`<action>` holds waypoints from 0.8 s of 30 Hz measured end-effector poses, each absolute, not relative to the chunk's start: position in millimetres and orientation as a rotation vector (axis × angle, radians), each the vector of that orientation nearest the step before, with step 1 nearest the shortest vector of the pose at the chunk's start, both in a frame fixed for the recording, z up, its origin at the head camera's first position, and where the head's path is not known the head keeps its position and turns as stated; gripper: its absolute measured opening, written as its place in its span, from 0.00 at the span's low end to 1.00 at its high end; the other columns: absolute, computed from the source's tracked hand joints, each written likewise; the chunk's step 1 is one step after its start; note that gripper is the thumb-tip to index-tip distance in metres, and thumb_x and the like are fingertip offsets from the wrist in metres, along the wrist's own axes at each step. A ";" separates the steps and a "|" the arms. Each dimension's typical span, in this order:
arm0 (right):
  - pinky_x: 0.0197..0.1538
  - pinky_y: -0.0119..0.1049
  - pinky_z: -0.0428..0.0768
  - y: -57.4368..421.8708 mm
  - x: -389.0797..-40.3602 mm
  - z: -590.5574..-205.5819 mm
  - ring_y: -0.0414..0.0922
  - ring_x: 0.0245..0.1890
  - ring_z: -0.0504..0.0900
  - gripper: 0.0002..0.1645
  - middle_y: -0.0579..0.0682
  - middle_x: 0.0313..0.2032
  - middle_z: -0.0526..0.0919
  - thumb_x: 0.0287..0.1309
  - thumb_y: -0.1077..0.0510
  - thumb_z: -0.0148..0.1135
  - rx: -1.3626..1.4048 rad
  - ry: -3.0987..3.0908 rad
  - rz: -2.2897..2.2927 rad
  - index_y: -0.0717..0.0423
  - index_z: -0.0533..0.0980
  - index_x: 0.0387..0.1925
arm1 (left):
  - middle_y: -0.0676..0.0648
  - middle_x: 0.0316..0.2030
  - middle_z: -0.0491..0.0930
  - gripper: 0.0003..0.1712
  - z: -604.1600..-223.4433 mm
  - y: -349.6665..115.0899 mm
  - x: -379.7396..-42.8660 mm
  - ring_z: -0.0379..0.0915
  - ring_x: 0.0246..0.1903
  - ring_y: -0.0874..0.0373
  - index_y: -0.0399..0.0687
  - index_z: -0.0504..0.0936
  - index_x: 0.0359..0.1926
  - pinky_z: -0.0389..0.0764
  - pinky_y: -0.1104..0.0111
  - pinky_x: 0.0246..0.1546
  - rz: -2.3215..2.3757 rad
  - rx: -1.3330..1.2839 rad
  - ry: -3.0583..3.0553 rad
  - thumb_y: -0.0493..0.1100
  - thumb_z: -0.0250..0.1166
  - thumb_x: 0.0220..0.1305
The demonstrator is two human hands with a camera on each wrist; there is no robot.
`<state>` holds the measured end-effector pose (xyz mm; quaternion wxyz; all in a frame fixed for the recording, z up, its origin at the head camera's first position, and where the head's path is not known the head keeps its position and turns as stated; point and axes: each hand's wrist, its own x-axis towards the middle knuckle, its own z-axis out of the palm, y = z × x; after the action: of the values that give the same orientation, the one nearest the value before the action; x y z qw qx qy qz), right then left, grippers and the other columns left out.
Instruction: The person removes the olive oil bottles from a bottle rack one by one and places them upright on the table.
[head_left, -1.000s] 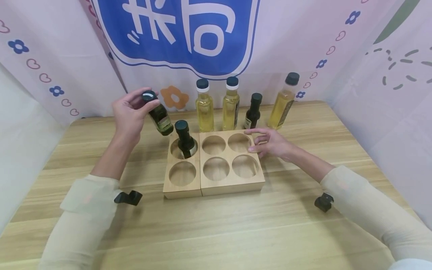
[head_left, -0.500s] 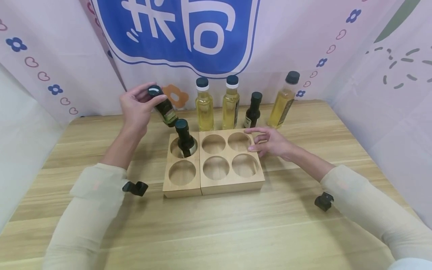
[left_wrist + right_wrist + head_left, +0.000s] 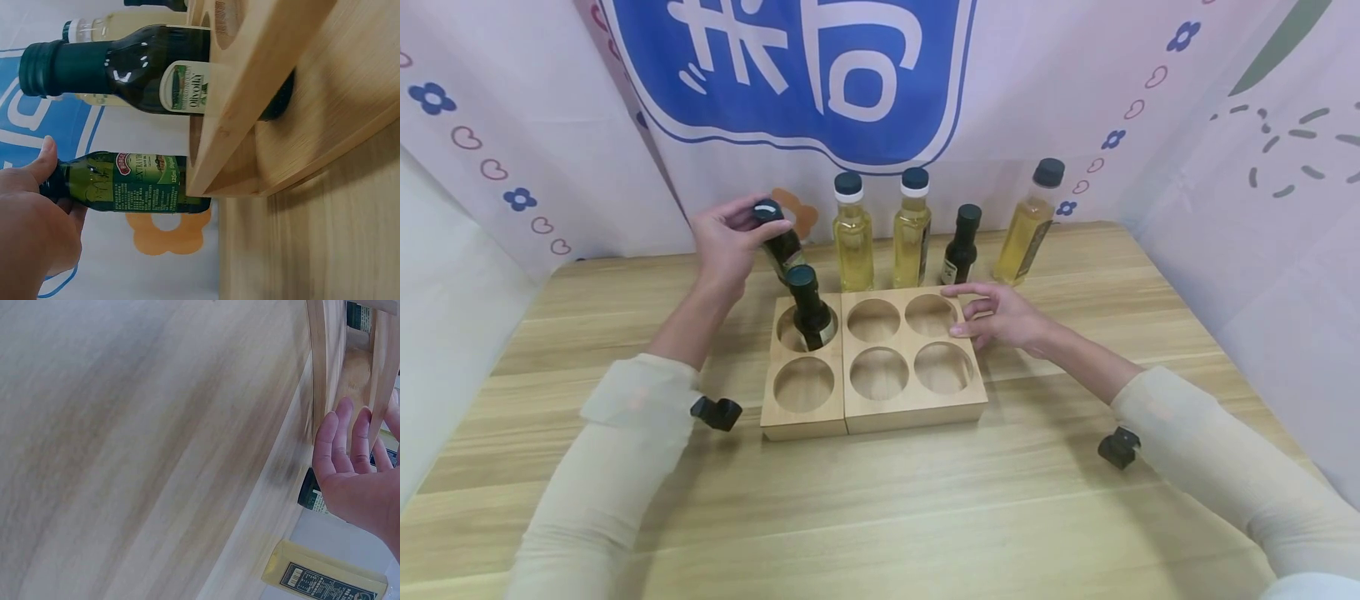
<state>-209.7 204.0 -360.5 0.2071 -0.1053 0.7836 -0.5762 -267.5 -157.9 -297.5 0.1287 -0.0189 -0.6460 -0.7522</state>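
My left hand [image 3: 726,250] pinches the neck of a dark green olive oil bottle [image 3: 784,248] between thumb and fingers, just behind the rack's back left corner. In the left wrist view this olive oil bottle [image 3: 134,182] shows its label; whether its base touches the table I cannot tell. The wooden bottle rack [image 3: 917,417] has two rows of round holes. Another dark bottle [image 3: 811,310] stands in its back left hole. My right hand [image 3: 1003,317] holds the rack's back right corner, and in the right wrist view several bent fingers [image 3: 342,434] touch its open side.
Behind the rack stand two clear bottles of yellow oil [image 3: 853,246] and a small dark bottle [image 3: 961,250]. Farther right is a third yellow oil bottle [image 3: 1024,237]. A printed cloth [image 3: 1037,108] hangs behind the wooden table [image 3: 925,517].
My left hand has carried the olive oil bottle to the right, rising and then lowering slightly, to behind the bottle standing in the rack. My right hand and the rack stay in place.
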 end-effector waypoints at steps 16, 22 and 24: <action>0.32 0.45 0.83 204.3 -209.3 -360.3 0.44 0.27 0.77 0.38 0.54 0.32 0.75 0.50 0.64 0.70 -0.291 2.178 -1.607 0.48 0.69 0.63 | 0.42 0.43 0.83 0.28 -311.1 -147.7 -276.2 0.81 0.43 0.58 0.39 0.83 0.46 0.79 0.71 0.47 -2.152 0.026 -2.030 0.31 0.79 0.37; 0.31 0.45 0.83 203.9 -209.4 -360.0 0.44 0.26 0.77 0.38 0.53 0.31 0.75 0.50 0.65 0.70 -0.293 2.175 -1.613 0.49 0.69 0.63 | 0.42 0.43 0.83 0.27 -314.8 -144.7 -278.1 0.81 0.43 0.58 0.39 0.84 0.46 0.79 0.71 0.47 -2.136 0.034 -2.062 0.31 0.78 0.38; 0.31 0.45 0.83 203.9 -209.7 -360.3 0.43 0.26 0.77 0.38 0.53 0.31 0.75 0.50 0.65 0.70 -0.295 2.173 -1.614 0.49 0.69 0.63 | 0.42 0.44 0.83 0.28 -315.9 -143.8 -278.8 0.81 0.44 0.58 0.39 0.84 0.46 0.79 0.71 0.47 -2.137 0.039 -2.068 0.31 0.78 0.38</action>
<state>-209.7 203.9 -360.3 0.2079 -0.1061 0.7806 -0.5798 -278.8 -143.8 -315.9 0.0837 0.0129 -0.6930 -0.7160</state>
